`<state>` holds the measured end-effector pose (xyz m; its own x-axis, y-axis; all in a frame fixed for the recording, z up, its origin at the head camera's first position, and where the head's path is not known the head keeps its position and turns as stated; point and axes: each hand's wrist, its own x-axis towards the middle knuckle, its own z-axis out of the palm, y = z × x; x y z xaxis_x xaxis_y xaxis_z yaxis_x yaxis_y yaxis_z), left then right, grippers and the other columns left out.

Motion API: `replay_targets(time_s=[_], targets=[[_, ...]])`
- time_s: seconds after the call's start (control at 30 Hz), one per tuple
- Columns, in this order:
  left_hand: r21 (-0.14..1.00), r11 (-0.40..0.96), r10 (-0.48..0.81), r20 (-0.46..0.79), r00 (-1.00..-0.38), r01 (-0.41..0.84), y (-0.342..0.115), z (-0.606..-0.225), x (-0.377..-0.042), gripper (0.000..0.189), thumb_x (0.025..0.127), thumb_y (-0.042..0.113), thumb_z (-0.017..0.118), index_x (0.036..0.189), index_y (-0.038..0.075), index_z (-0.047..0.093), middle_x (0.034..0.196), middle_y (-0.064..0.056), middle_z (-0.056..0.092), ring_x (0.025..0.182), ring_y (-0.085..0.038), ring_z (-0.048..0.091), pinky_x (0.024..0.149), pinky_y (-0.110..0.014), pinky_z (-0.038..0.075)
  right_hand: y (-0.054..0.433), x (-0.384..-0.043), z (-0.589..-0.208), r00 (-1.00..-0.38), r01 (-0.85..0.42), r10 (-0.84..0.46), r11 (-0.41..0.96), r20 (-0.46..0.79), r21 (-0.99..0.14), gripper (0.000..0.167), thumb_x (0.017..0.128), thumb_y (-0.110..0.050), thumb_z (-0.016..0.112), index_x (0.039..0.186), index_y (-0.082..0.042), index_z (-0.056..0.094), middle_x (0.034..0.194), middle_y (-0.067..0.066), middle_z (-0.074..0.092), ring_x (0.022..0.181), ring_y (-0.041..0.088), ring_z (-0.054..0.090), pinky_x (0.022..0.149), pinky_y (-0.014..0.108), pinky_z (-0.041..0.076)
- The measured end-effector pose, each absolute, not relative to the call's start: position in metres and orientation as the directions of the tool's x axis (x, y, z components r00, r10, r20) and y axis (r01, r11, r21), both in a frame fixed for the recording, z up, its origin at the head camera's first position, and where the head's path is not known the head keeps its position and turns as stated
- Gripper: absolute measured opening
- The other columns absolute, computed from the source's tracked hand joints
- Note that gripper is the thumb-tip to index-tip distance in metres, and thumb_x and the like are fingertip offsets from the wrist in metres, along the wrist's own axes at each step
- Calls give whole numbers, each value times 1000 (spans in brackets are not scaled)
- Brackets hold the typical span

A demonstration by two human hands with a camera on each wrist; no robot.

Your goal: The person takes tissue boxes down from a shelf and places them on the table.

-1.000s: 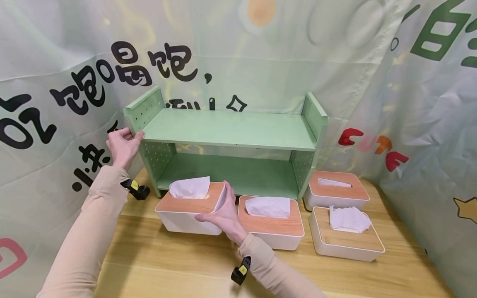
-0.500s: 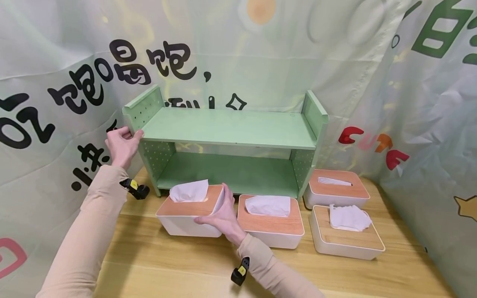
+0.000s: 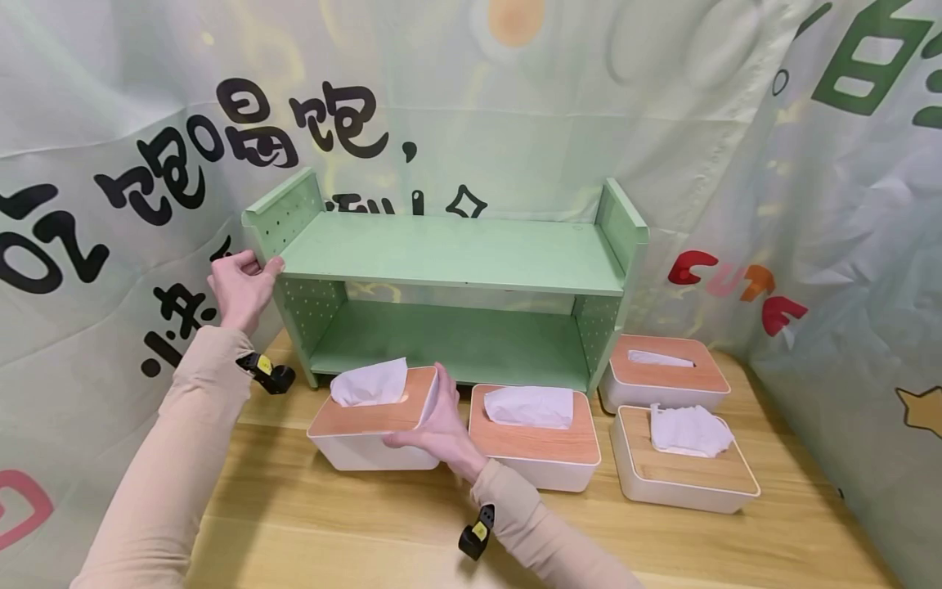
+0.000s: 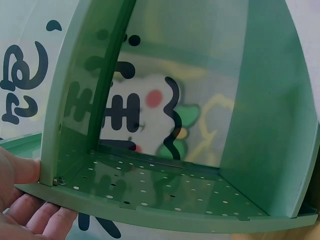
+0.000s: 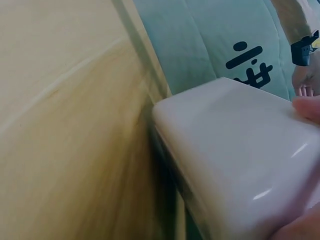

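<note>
A green two-tier shelf (image 3: 456,254) with perforated side panels stands at the back of the table. My left hand (image 3: 243,290) grips its left side panel at upper-board height; in the left wrist view the thumb lies inside and the fingers (image 4: 57,222) outside the panel edge. In front of the shelf's left half, my right hand (image 3: 445,433) holds a white tissue box (image 3: 368,452) with a wood-look lid by its right end. A tissue sticks out of its slot. The right wrist view shows the box's white wall (image 5: 235,145) close to the table, with a dark gap beneath.
Another tissue box (image 3: 537,446) stands just right of the held one. Two more, a rear box (image 3: 662,380) and a front box (image 3: 688,491), stand beyond the shelf's right side. A printed cloth (image 3: 515,139) encloses the wooden table (image 3: 353,532).
The held tissue box has shifted slightly down in the head view, towards me, and its lid shows a little less tilt. My left hand keeps its grip on the shelf.
</note>
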<state>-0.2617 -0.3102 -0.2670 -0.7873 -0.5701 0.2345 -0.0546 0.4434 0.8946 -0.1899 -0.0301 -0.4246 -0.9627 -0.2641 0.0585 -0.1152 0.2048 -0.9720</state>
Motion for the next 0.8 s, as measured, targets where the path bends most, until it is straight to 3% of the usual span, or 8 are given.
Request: replay_targets(time_s=[0.07,0.13,0.23,0.33,0.43,0.63,0.73,0.8], targets=[[896,441,-571,232,-787,-56,-311,-267,-262,43,93,31,69,130,10,68,100,15,76,112,-1,55,96,-16,46,-27,-190,-422,-953,-123,-299,241,47,-963,135,59,-19,94,162,-13,6,168,18,11,154,40,16,123,60,25],[896,441,-570,235,-787,-53,-311,-267,-262,43,93,31,69,130,10,68,91,20,75,103,2,58,95,-16,47,-25,-189,-420,-944,-123,-330,277,26,-953,137,60,-19,94,162,-11,2,170,17,6,157,39,9,125,58,22],[895,443,-569,233,-789,-54,-312,-267,-262,43,93,31,69,131,11,67,95,18,76,92,8,56,92,-15,49,-22,-188,-417,-935,-109,-356,315,-11,-943,139,62,-17,93,161,-7,-2,170,17,0,158,39,2,127,57,16],[899,435,-563,231,-794,-46,-312,-267,-262,44,94,29,68,133,10,65,108,8,76,117,-2,54,103,-21,45,-20,-187,-414,-932,-70,-359,339,-61,-938,139,63,-14,92,161,-5,-5,170,19,-4,158,37,0,127,56,13],[908,419,-558,229,-797,-32,-312,-267,-261,45,94,28,68,134,8,64,102,12,76,142,-14,35,117,-29,34,-21,-188,-413,-929,-31,-357,348,-102,-937,139,63,-8,91,161,-5,-8,170,19,-5,158,36,1,128,55,13],[907,421,-551,244,-798,-14,-311,-268,-262,43,93,28,68,130,5,66,61,36,51,139,-19,37,119,-35,27,-24,-184,-419,-931,18,-337,338,-139,-941,139,63,0,87,160,-6,-13,170,18,-8,158,37,4,127,55,15],[907,422,-548,253,-797,-2,-310,-269,-263,43,93,27,68,129,4,66,57,37,47,140,-19,34,120,-36,24,-25,-181,-424,-936,52,-315,317,-157,-947,138,64,3,84,160,-6,-14,170,19,-10,157,38,1,128,56,12],[909,417,-548,254,-797,3,-311,-269,-263,43,93,27,68,129,4,67,61,35,55,142,-19,32,120,-36,23,-26,-179,-428,-938,74,-302,303,-169,-950,136,65,3,83,160,-7,-15,169,18,-11,157,38,-1,128,56,10]])
